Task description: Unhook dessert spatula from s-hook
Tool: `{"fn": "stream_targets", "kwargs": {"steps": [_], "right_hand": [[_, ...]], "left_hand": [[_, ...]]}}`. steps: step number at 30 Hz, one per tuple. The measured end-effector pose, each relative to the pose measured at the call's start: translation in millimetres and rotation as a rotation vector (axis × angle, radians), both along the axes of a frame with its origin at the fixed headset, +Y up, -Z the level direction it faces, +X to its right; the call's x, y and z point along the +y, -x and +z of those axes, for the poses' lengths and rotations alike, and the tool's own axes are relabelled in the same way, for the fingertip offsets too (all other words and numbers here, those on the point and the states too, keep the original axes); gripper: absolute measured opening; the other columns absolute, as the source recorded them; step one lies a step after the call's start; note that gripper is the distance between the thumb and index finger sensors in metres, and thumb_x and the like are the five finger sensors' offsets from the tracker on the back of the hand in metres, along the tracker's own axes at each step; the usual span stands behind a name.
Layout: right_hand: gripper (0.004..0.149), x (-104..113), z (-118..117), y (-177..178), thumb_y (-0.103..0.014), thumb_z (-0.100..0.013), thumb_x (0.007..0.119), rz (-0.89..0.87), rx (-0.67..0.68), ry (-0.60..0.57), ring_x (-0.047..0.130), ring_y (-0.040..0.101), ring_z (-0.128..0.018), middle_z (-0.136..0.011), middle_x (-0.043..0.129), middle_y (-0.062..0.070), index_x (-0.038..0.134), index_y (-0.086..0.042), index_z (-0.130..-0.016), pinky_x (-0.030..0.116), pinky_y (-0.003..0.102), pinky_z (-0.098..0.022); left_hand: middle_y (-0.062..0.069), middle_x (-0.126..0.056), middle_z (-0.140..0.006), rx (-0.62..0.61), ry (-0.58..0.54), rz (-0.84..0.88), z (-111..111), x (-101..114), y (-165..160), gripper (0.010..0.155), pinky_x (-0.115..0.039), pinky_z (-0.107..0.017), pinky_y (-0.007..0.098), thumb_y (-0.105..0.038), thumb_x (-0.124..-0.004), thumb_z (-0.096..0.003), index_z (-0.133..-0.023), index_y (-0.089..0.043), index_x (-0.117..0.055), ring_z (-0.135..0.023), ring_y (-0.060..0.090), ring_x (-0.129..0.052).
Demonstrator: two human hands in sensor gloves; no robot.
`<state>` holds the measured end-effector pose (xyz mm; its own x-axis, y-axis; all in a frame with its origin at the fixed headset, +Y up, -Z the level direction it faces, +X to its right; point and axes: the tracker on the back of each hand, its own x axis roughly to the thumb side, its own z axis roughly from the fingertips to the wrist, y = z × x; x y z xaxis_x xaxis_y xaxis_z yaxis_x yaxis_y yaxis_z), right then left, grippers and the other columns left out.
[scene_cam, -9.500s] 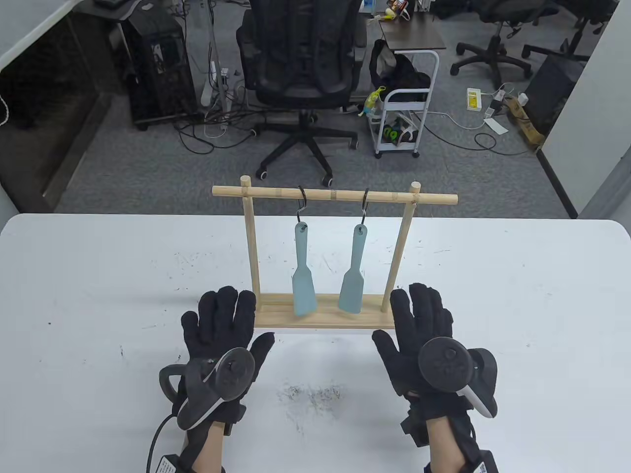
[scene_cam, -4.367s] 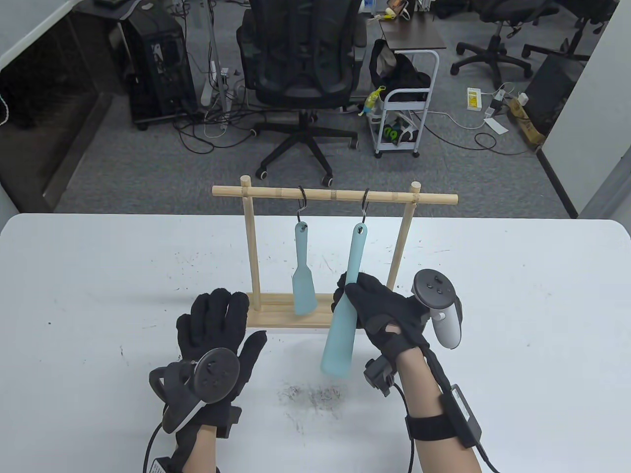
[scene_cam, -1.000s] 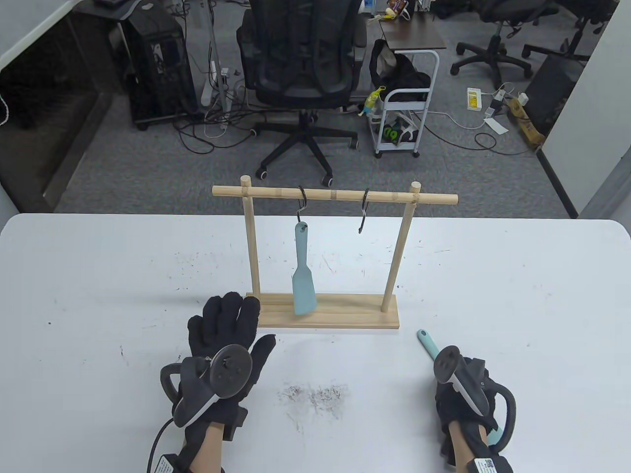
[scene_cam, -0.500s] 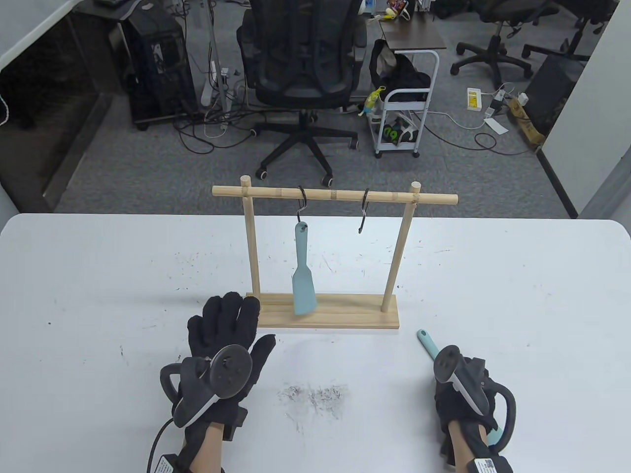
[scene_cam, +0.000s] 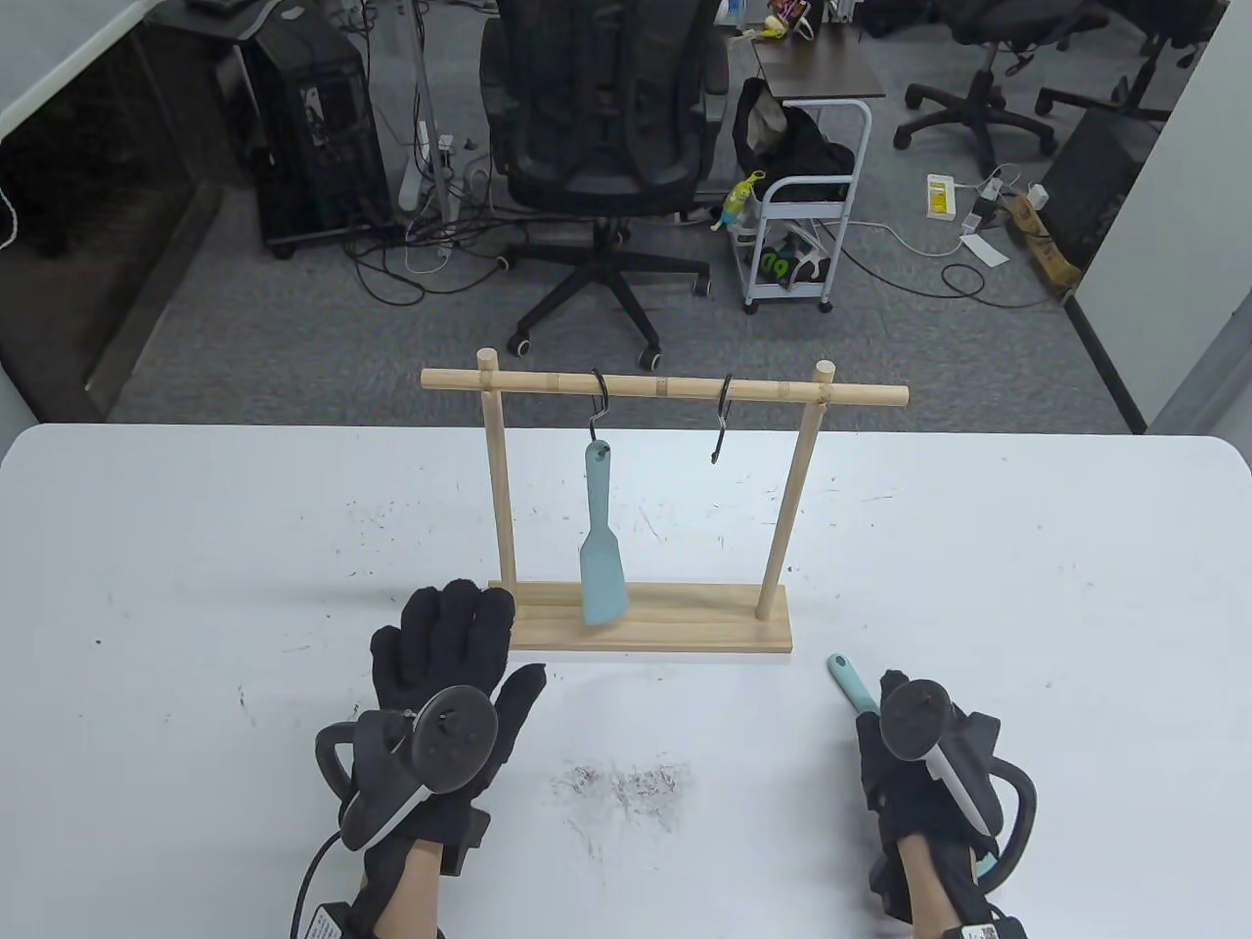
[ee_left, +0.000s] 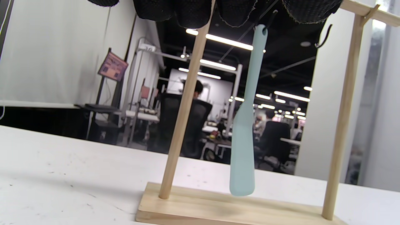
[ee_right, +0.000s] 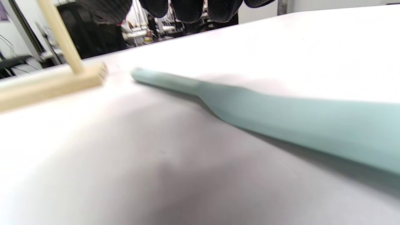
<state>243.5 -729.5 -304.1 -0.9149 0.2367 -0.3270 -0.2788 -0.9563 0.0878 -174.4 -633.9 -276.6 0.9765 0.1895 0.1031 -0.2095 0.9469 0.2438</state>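
Note:
One teal dessert spatula [scene_cam: 847, 679] lies flat on the white table, right of the wooden rack [scene_cam: 665, 388]; my right hand [scene_cam: 915, 782] hovers over its blade end. In the right wrist view the spatula [ee_right: 281, 115] lies on the table and my fingers [ee_right: 187, 7] hang above it without gripping. The right S-hook [scene_cam: 722, 423] is empty. A second teal spatula [scene_cam: 601, 548] hangs from the left S-hook [scene_cam: 599, 406]. My left hand [scene_cam: 445, 646] rests flat and open beside the rack base's left end; the left wrist view shows the hanging spatula [ee_left: 245, 131].
The rack's base [scene_cam: 685, 631] stands mid-table between my hands. Dark scuff marks [scene_cam: 626, 782] lie near the front. An office chair [scene_cam: 597, 127] and a white cart [scene_cam: 807, 205] stand on the floor beyond the table's far edge.
My right hand has shifted slightly right and rolled over the spatula on the table. The left hand, the rack and the hanging spatula have not moved.

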Motion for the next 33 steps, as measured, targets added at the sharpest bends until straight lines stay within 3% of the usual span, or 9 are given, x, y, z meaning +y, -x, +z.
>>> {"fn": "stream_targets", "kwargs": {"steps": [20, 25, 33], "right_hand": [[0.066, 102, -2, 87, -0.051, -0.049, 0.072, -0.271, 0.274, -0.327, 0.052, 0.042, -0.103, -0.113, 0.052, 0.009, 0.054, -0.027, -0.108, 0.046, 0.062, -0.073], [0.067, 113, 0, 107, -0.052, -0.049, 0.072, -0.315, 0.323, -0.367, 0.050, 0.043, -0.104, -0.114, 0.050, 0.010, 0.053, -0.026, -0.108, 0.045, 0.063, -0.073], [0.067, 113, 9, 122, -0.052, -0.049, 0.071, -0.363, 0.393, -0.420, 0.050, 0.043, -0.104, -0.115, 0.050, 0.010, 0.054, -0.026, -0.108, 0.045, 0.063, -0.073]], "left_hand": [[0.008, -0.051, -0.128, 0.001, -0.013, 0.005, 1, 1, 2, 0.077, -0.046, -0.081, 0.069, -0.067, -0.062, -0.0530, -0.120, -0.032, -0.048, -0.118, 0.042, -0.047], [0.007, -0.051, -0.128, 0.001, -0.010, 0.002, 1, 0, 2, 0.077, -0.046, -0.081, 0.069, -0.067, -0.062, -0.0529, -0.120, -0.032, -0.047, -0.118, 0.042, -0.047], [0.007, -0.051, -0.128, -0.001, -0.012, 0.003, 2, 0, 0, 0.077, -0.045, -0.081, 0.069, -0.067, -0.062, -0.0530, -0.120, -0.032, -0.047, -0.118, 0.042, -0.047]]}}
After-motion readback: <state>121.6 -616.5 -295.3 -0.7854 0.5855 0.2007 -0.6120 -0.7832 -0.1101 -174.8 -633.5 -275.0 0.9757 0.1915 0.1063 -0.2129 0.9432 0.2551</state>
